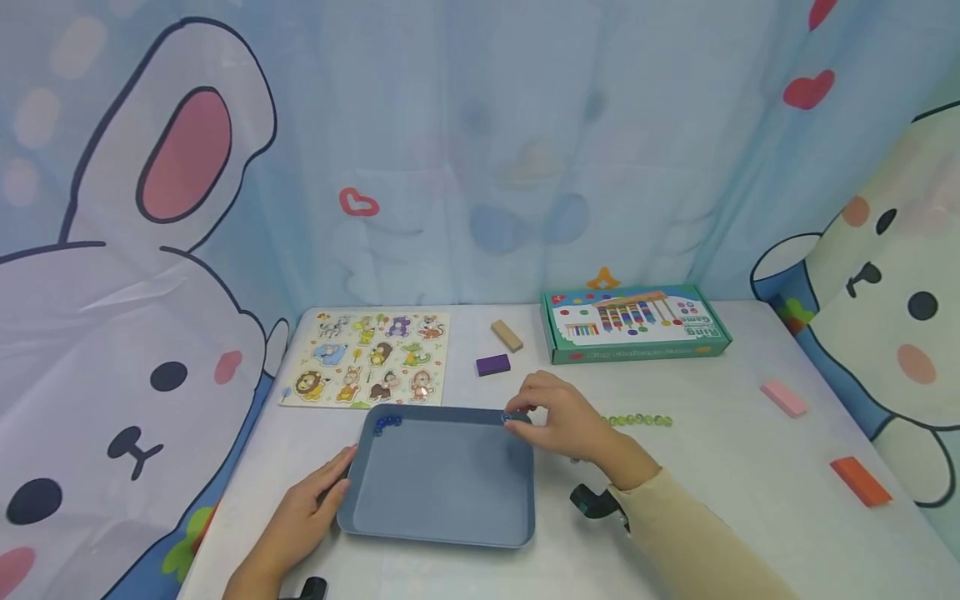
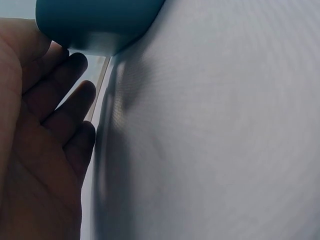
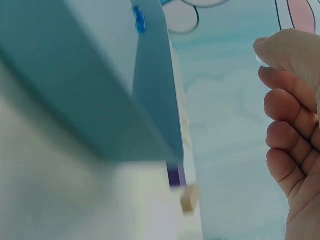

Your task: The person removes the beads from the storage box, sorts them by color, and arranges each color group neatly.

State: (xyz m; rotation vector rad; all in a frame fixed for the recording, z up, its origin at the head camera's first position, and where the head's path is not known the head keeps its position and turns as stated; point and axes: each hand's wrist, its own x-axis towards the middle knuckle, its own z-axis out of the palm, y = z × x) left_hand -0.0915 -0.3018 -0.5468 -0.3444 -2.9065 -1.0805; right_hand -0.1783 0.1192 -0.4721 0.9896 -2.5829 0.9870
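A shallow blue-grey tray (image 1: 442, 477) lies on the white table in the head view. My left hand (image 1: 309, 502) rests at its left edge, fingers straight along the rim; the left wrist view shows the fingers relaxed beside the tray wall (image 2: 95, 30). Over the tray's far right corner, my right hand (image 1: 558, 421) pinches a small blue bead (image 1: 507, 417) between thumb and forefinger. Only a pale sliver of that bead (image 3: 261, 62) shows in the right wrist view. Several glossy blue beads (image 1: 387, 422) sit in the tray's far left corner.
Several green beads (image 1: 637, 420) form a row right of the tray. Behind it lie an animal puzzle board (image 1: 367, 358), a purple block (image 1: 492, 365), a wooden block (image 1: 507, 335) and a green game box (image 1: 637, 323). Pink (image 1: 783, 397) and orange (image 1: 861, 481) blocks lie far right.
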